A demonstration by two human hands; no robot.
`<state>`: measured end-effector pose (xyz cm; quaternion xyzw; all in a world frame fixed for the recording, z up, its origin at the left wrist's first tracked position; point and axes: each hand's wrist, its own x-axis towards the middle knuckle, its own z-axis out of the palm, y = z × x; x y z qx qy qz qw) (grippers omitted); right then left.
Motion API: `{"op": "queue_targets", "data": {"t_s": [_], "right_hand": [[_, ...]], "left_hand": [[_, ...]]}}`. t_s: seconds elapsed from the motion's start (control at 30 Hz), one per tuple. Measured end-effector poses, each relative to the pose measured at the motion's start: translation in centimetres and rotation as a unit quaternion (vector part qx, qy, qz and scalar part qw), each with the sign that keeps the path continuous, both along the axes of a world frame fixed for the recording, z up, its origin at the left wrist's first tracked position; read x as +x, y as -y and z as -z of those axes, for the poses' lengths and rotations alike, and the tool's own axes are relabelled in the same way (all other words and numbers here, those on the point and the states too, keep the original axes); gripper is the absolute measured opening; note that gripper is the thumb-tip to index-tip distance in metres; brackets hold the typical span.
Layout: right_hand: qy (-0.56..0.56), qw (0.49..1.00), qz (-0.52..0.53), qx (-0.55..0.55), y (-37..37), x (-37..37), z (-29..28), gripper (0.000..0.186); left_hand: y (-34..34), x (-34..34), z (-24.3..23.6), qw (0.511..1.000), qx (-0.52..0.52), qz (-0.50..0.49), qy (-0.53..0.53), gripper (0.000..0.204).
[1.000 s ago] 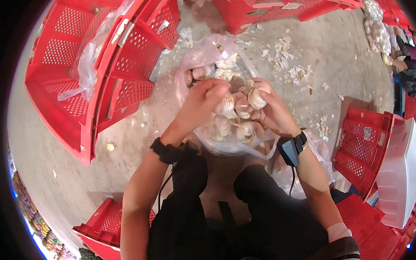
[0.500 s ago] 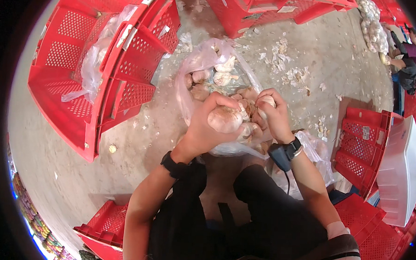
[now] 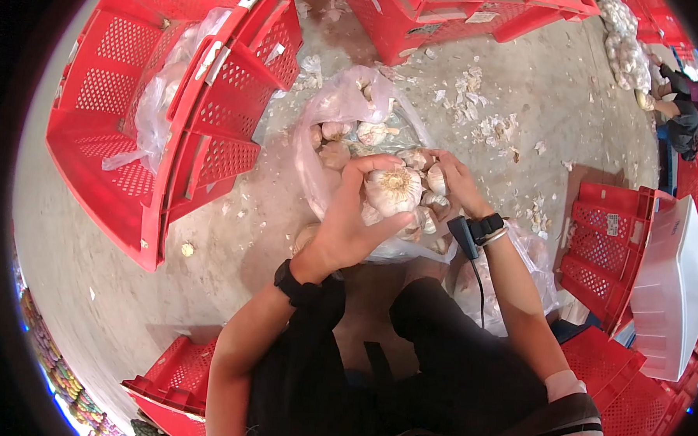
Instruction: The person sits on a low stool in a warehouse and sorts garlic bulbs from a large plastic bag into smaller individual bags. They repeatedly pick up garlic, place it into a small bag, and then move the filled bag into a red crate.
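My left hand (image 3: pixel 343 229) is curved round a large garlic bulb (image 3: pixel 393 190), its root end facing up, over an open, pinkish translucent plastic bag (image 3: pixel 318 119) of garlic on the floor. My right hand (image 3: pixel 463 193) has its fingers curled over a smaller bulb (image 3: pixel 436 179) at the bag's right side; its fingertips are partly hidden. Several more pale and pinkish bulbs (image 3: pixel 372 132) lie in the bag. Each wrist wears a black strap, the right one with a cabled device.
Red perforated crates (image 3: pixel 96 113) stand left, ahead, right and behind; the left one holds a bag. A white box (image 3: pixel 669 286) and another bag (image 3: pixel 534 265) are at the right. Papery peels (image 3: pixel 493 127) litter the floor. A person (image 3: pixel 684 116) sits far right near bagged garlic (image 3: pixel 628 59).
Since a second ago my left hand has moved down and taken hold of the large bulb, which now shows its root end. My right hand's grip has shifted slightly at the bag's right.
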<state>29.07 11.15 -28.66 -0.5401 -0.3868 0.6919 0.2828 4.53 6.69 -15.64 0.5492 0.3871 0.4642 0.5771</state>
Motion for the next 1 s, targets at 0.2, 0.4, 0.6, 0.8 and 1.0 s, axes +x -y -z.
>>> {"op": "queue_targets", "data": {"t_s": [0.2, 0.4, 0.6, 0.8, 1.0], "right_hand": [[0.025, 0.996, -0.083, -0.016, 0.1, -1.0, -4.9, 0.042], [-0.009, 0.998, -0.054, 0.015, 0.9, -0.6, -4.4, 0.041], [0.134, 0.988, -0.08, -0.012, 1.5, -0.9, -3.7, 0.048], [0.325, 0.92, -0.047, 0.212, 2.7, -0.9, -1.2, 0.057], [0.369, 0.893, -0.047, 0.255, 3.1, 0.2, -1.3, 0.046]], "left_hand": [[0.3, -0.6, -0.3, 0.992, -0.072, 0.054, -0.09, 0.063], [0.2, 0.0, -0.8, 0.996, -0.035, 0.048, -0.066, 0.052], [0.3, -0.3, -0.5, 0.993, -0.061, 0.066, -0.074, 0.045], [0.3, 0.2, 0.4, 0.995, -0.065, 0.068, -0.027, 0.043], [-0.6, 2.2, 2.3, 0.98, -0.036, 0.084, -0.176, 0.05]]}}
